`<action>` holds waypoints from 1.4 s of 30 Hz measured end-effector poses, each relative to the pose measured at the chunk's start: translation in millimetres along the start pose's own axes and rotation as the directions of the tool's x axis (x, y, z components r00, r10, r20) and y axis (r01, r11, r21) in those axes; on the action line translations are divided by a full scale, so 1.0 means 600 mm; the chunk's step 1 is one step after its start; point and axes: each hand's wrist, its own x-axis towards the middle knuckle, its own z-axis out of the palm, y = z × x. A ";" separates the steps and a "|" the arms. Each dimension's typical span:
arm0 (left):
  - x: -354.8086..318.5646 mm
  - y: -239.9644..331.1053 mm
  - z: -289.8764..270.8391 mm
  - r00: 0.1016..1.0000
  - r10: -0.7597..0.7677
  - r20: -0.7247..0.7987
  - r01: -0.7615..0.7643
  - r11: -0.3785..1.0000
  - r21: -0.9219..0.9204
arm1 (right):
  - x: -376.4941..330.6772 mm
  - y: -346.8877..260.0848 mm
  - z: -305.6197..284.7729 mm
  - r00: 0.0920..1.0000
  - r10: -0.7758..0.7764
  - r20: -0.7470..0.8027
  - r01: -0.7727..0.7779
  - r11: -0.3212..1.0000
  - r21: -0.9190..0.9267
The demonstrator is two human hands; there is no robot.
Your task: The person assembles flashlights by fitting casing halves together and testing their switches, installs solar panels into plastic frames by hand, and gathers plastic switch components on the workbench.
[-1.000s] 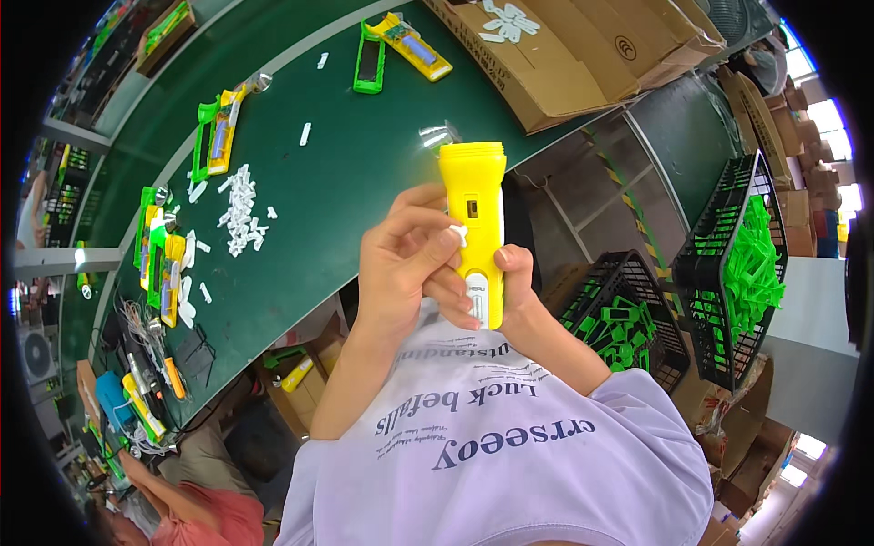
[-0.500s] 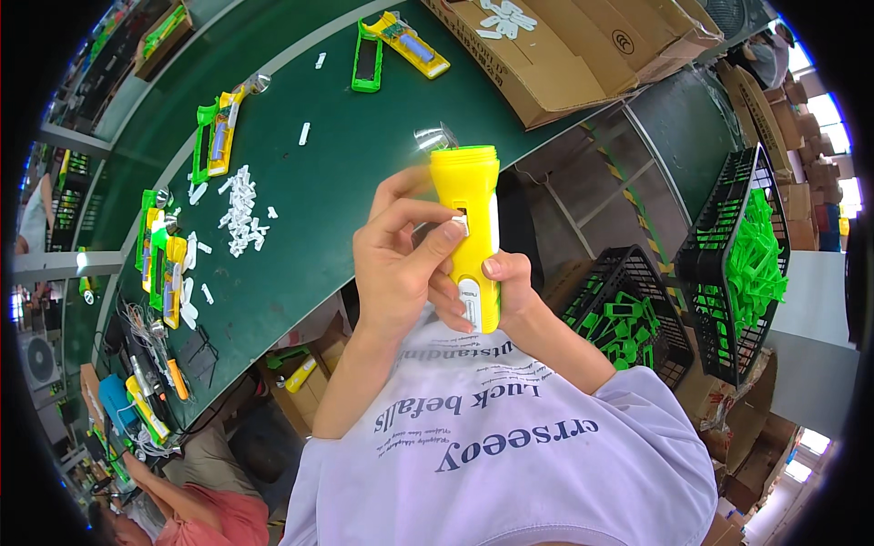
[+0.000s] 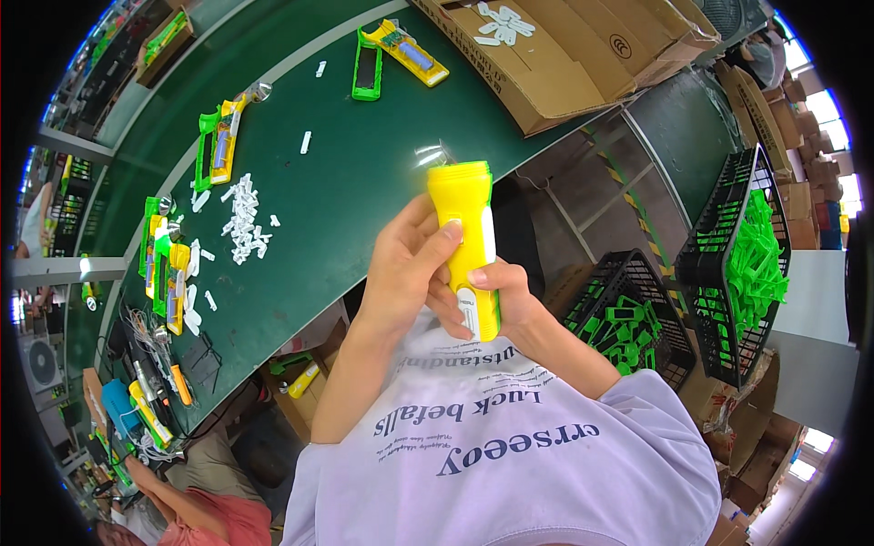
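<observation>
You hold a yellow torch [image 3: 466, 238] upright in front of your chest, above the near edge of the green table [image 3: 337, 196]. Its wide head points away from you, toward the table, and its narrow end with a white strip sits low between your hands.

Your left hand [image 3: 405, 273] wraps the body of the torch from the left, fingers curled, with the thumb pressed flat against the yellow face about halfway up. Your right hand [image 3: 505, 300] grips the lower end from the right, the thumb laid across the white strip and the other fingers closed behind the torch, where you cannot see them.

On the table, well apart from your hands, lies a heap of small white parts [image 3: 241, 217]. Near the left edge, several half-built green and yellow torch shells [image 3: 166, 264] lie side by side, and another pair [image 3: 217, 146] lies farther up. Two more open shells [image 3: 391, 55] rest at the far side, just beside a large cardboard box [image 3: 564, 55].

To your right, below the table, stand two black crates [image 3: 719, 273] holding bright green plastic parts [image 3: 754, 264].
</observation>
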 end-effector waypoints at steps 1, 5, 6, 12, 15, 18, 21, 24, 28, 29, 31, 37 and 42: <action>0.002 -0.004 -0.003 1.000 -0.001 0.013 0.001 1.000 -0.014 | -0.001 0.001 0.004 0.999 -0.004 -0.045 0.003 1.000 -0.028; 0.001 -0.026 0.006 0.988 0.152 -0.003 -0.152 0.988 -0.006 | -0.007 0.001 0.008 0.988 0.018 -0.152 -0.030 0.997 -0.077; 0.001 -0.028 0.007 0.989 0.151 -0.002 -0.151 0.989 -0.006 | -0.007 0.000 0.011 0.988 0.017 -0.153 -0.029 0.997 -0.076; 0.004 -0.033 0.001 0.992 0.126 -0.020 -0.126 0.992 0.009 | -0.008 -0.001 0.018 0.974 -0.013 -0.228 -0.037 0.977 -0.211; 0.003 -0.035 -0.002 0.991 0.134 -0.007 -0.134 0.988 -0.077 | -0.010 0.004 0.016 0.984 -0.020 -0.176 -0.012 0.983 -0.181; 0.002 -0.047 -0.020 0.995 0.094 0.044 -0.097 0.993 0.074 | -0.008 0.006 0.030 0.962 0.003 -0.273 -0.071 0.968 -0.241; 0.002 -0.060 -0.025 0.989 0.149 0.001 -0.149 0.983 0.110 | -0.007 0.011 0.043 0.941 0.006 -0.339 -0.073 0.980 -0.185; 0.003 -0.060 -0.021 0.997 0.059 -0.041 -0.058 0.998 0.038 | -0.006 0.015 0.039 0.910 -0.019 -0.413 -0.063 0.981 -0.185; 0.002 -0.058 -0.014 0.989 0.145 0.019 -0.141 0.981 -0.130 | -0.010 0.007 0.024 0.940 0.017 -0.342 -0.073 0.986 -0.152; 0.002 -0.058 -0.014 0.984 0.173 0.040 -0.167 0.978 -0.124 | -0.010 0.006 0.025 0.945 0.042 -0.325 -0.085 0.989 -0.119; 0.002 -0.062 -0.016 0.983 0.179 0.035 -0.175 0.980 -0.098 | -0.009 0.008 0.030 0.939 0.024 -0.344 -0.083 0.984 -0.158; -0.002 -0.067 -0.020 0.993 0.122 0.003 -0.122 0.991 -0.062 | -0.006 0.015 0.049 0.901 -0.036 -0.433 -0.079 0.967 -0.244; -0.003 -0.070 -0.020 0.988 0.152 0.025 -0.149 0.984 -0.094 | -0.012 0.014 0.038 0.921 -0.012 -0.390 -0.086 0.969 -0.232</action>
